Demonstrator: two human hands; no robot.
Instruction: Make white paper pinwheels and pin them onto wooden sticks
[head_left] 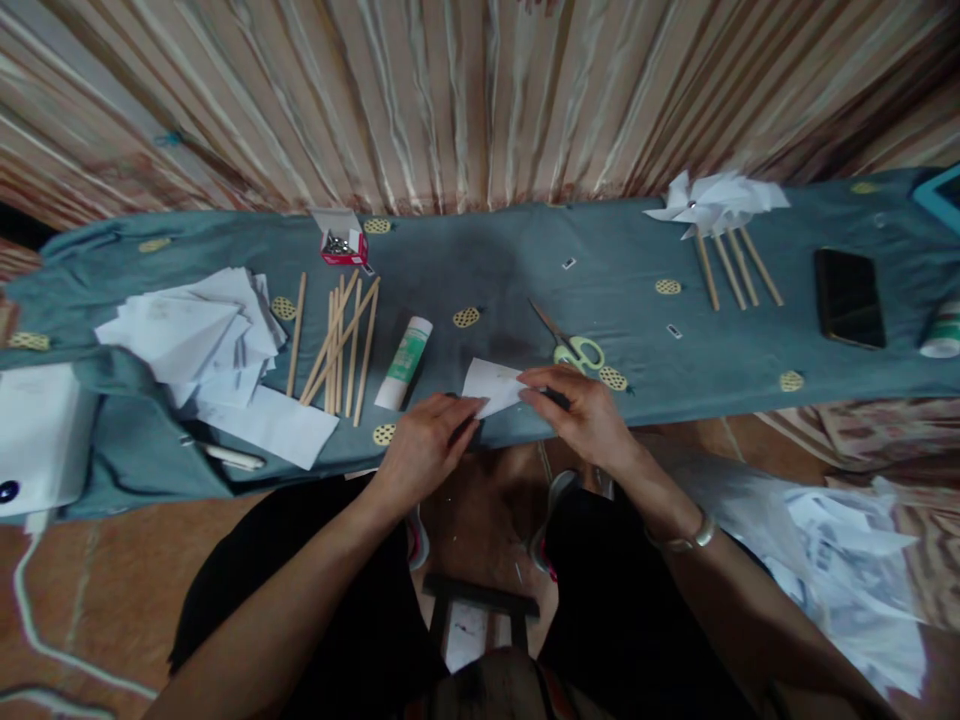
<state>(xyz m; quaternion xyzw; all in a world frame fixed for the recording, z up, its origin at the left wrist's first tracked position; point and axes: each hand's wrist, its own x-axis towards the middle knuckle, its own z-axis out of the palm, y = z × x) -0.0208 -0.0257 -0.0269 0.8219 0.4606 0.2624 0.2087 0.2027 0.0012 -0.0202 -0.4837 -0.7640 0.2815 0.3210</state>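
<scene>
A small piece of white paper (491,383) lies at the table's front edge between my two hands. My left hand (431,435) pinches its left end, fingers together. At the right end, my right hand (574,405) grips the paper between thumb and fingers. Just beyond the right hand lie scissors (574,350) with pale green handles, blades pointing away to the left. A white and green glue stick (405,363) rests on its side beyond my left hand. Several wooden sticks (341,345) lie loosely to the left of it.
A pile of white paper sheets (202,335) and a white device (45,435) are at left. A red box of metal pins (343,240) stands at the back. Paper pinwheels (720,200) on sticks and a black phone (849,298) lie right. A plastic bag of paper (840,560) is below.
</scene>
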